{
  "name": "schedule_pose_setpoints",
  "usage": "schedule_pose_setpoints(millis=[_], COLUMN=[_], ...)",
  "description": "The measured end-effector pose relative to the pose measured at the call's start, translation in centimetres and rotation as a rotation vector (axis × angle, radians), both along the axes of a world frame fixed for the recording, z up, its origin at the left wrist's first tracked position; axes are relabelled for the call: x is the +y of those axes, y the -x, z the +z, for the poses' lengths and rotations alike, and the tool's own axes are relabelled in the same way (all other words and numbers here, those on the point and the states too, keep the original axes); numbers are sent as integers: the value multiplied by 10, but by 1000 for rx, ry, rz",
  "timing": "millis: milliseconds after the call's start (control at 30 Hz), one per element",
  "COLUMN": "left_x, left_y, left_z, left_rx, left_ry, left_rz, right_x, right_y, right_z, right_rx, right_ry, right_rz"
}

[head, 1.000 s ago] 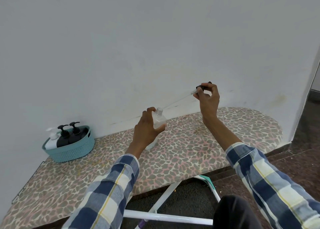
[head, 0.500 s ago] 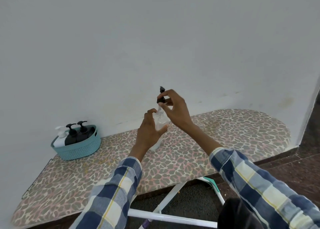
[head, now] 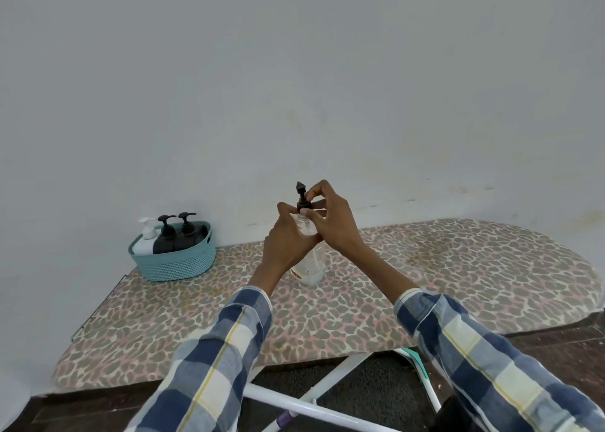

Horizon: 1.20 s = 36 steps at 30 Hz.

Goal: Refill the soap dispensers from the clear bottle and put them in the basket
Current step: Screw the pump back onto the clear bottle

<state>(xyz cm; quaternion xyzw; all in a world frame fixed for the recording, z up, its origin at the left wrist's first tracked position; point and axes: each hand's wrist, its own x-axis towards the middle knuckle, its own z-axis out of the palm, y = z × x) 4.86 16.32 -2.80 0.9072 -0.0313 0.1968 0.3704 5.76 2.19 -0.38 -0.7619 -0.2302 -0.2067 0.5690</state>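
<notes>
A clear bottle stands upright on the leopard-print ironing board, near its middle. My left hand is wrapped around the bottle's body. My right hand pinches the black pump cap seated on the bottle's neck, nozzle pointing up and left. At the board's far left sits a teal basket holding one white dispenser and two black dispensers.
A plain white wall rises right behind the board. The board's white metal legs cross below its front edge over a dark floor. A thin wire rack edge runs along the board's left end.
My right hand brought the black pump, with its long tube, from out at the right over to the bottle and lowered it into the neck. The left hand kept holding the bottle.
</notes>
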Motion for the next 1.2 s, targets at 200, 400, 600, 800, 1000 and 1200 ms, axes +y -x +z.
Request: schedule_pose_setpoints(millis=[200, 400, 600, 800, 1000, 1200], left_x=[14, 3, 2, 2, 3, 0], left_y=[-16, -17, -15, -14, -14, -12], left_z=[13, -8, -16, -19, -17, -16], left_rx=[20, -103, -152, -165, -162, -174], left_ry=[-42, 137, 250, 251, 258, 256], left_rz=[-27, 2, -5, -5, -8, -12], right_x=[15, 8, 9, 11, 15, 8], right_y=[-13, -23, -26, -23, -22, -22], right_z=[5, 2, 3, 0, 3, 1], right_rx=[7, 47, 44, 87, 54, 51], right_ry=[108, 116, 162, 76, 166, 185], right_rz=[-16, 0, 13, -38, -68, 11])
